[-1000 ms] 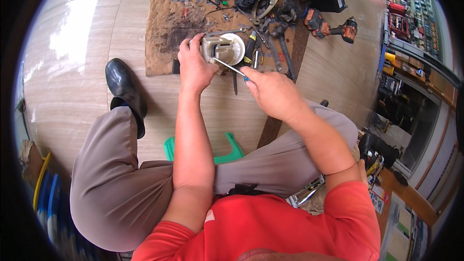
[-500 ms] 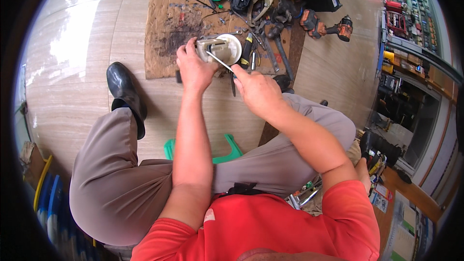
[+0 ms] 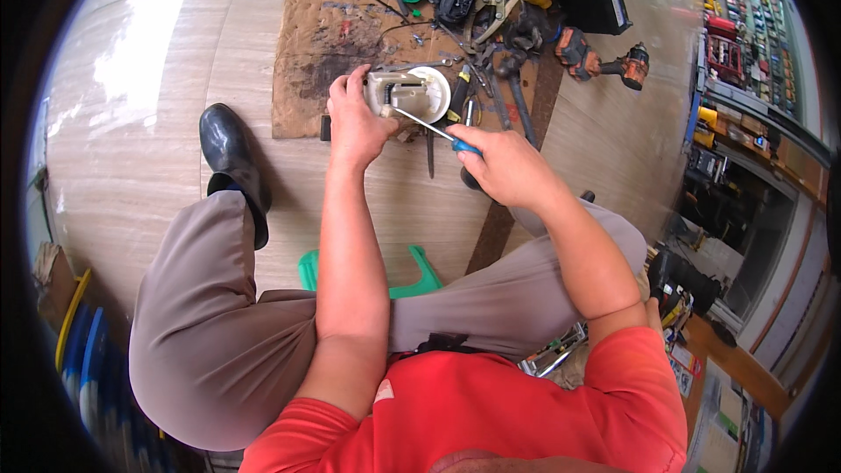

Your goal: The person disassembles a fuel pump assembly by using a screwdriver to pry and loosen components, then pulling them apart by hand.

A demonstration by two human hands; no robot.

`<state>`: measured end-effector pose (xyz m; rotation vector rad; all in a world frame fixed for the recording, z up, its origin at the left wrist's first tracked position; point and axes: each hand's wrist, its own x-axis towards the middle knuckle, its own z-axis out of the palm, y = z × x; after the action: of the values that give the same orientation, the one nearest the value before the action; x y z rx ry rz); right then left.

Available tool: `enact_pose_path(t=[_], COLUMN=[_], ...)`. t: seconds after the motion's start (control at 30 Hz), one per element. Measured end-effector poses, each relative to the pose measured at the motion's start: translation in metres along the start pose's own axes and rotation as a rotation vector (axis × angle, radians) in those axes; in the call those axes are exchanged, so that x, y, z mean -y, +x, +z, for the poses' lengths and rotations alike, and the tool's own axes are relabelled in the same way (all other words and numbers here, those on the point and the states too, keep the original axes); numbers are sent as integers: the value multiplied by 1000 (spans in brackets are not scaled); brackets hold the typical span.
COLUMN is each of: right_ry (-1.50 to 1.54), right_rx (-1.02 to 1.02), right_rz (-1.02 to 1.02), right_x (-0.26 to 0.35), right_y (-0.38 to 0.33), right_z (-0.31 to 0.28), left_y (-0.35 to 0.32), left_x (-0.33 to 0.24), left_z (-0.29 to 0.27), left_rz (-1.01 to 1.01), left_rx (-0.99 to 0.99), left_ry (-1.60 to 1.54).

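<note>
We are closing our left hand (image 3: 355, 123) in a firm grip around the white round pump housing (image 3: 412, 92), holding it over the stained cardboard mat (image 3: 320, 52) on the floor. Our right hand (image 3: 504, 166) is gripping the blue-handled screwdriver (image 3: 429, 127) tightly, its tip touching the housing. Both forearms are reaching forward over our knees. A cordless drill (image 3: 604, 61) is lying nearby.

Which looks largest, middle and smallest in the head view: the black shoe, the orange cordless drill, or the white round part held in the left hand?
Largest to smallest, as they appear:
1. black shoe
2. white round part and orange cordless drill: these look about alike, and the left hand covers some of the part, so no firm ranking.
</note>
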<state>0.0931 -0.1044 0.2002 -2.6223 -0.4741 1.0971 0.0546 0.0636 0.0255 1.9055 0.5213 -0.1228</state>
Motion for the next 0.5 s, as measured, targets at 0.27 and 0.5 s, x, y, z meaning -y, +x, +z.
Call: enact_pose_path(t=[0.27,0.5], right_ry=[-3,-54], right_rx=[-13,-56], right_rz=[-28,-7], right_x=[4,9], right_y=[1,1], right_z=[5,19], left_y=[1,1], left_x=[2,3], left_z=[0,2], left_rz=[-18,-53], left_rx=[-14,-55], left_ry=[-15,-49])
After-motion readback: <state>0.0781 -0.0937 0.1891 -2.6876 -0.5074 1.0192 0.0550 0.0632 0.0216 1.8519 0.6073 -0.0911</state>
